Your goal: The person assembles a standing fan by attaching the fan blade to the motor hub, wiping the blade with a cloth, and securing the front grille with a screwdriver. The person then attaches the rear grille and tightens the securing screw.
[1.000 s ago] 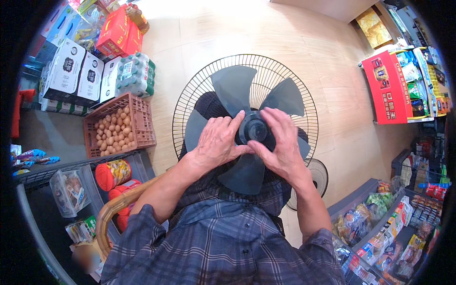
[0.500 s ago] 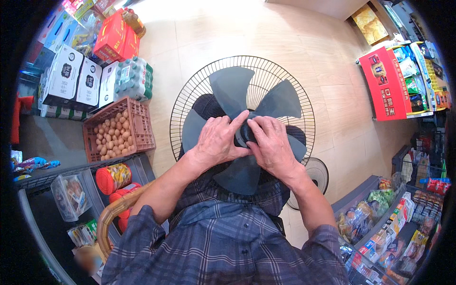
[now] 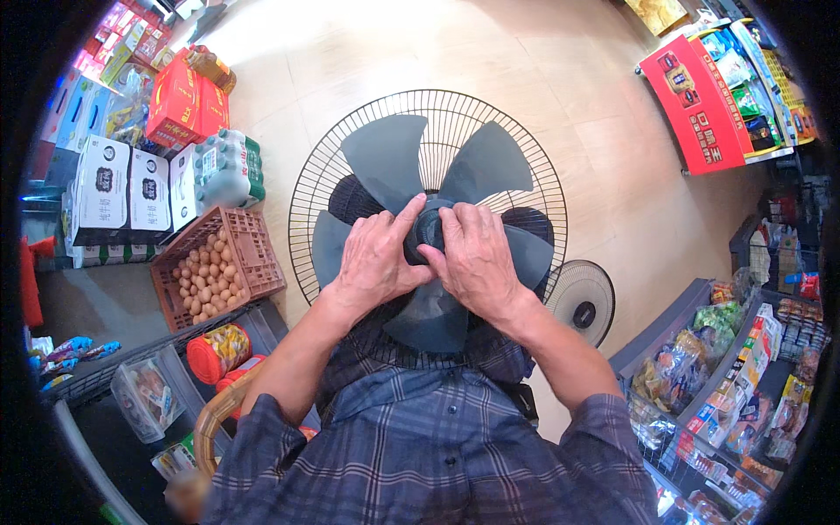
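A fan with dark grey blades (image 3: 385, 150) lies face up over my lap, its blades bare inside a round black wire grille (image 3: 547, 179). At its middle is a dark round hub (image 3: 427, 232). My left hand (image 3: 374, 255) curves round the hub's left side, the index fingertip at the top and the thumb stretched below it. From the other side, my right hand (image 3: 479, 258) grips the hub, its thumb and bent fingers pressed to the edge. Part of the hub and the lower blades are hidden by my hands.
A second fan (image 3: 584, 306) stands on the floor to the right. At left are a brown crate (image 3: 262, 249) of eggs, stacked cartons (image 3: 103, 188) and a bamboo chair arm (image 3: 210, 424). Snack racks (image 3: 643, 346) stand at lower right, and a red display stand (image 3: 696, 109) at upper right.
My view has shifted, so the second fan shows more fully. Both hands stay on the hub; the right hand's fingers have changed position slightly round its edge.
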### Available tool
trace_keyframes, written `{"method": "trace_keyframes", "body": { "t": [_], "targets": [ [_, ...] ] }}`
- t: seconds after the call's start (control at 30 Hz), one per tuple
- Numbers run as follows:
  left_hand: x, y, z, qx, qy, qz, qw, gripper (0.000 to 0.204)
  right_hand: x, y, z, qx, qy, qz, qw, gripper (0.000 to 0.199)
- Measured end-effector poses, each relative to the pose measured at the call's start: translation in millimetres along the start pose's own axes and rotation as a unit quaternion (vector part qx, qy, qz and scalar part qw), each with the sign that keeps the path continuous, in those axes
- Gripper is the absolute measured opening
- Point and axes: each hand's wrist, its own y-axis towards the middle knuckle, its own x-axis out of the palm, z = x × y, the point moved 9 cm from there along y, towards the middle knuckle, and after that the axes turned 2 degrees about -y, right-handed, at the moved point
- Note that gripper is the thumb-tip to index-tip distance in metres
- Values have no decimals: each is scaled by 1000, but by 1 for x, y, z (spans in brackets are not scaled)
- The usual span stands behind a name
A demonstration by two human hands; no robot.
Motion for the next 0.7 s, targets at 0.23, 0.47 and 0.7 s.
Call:
{"method": "trace_keyframes", "body": {
  "t": [0.23,0.47,0.7],
  "targets": [
    [-2,2,2,10,-11,11,1000,86,-13,10,0,-117,24,-18,993,54],
    [-4,2,2,19,4,28,999,83,-8,2,8,16,1,62,998,40],
    [-1,0,3,9,12,35,999,82,-2,8,1,-87,-25,5,996,41]
  ]
}}
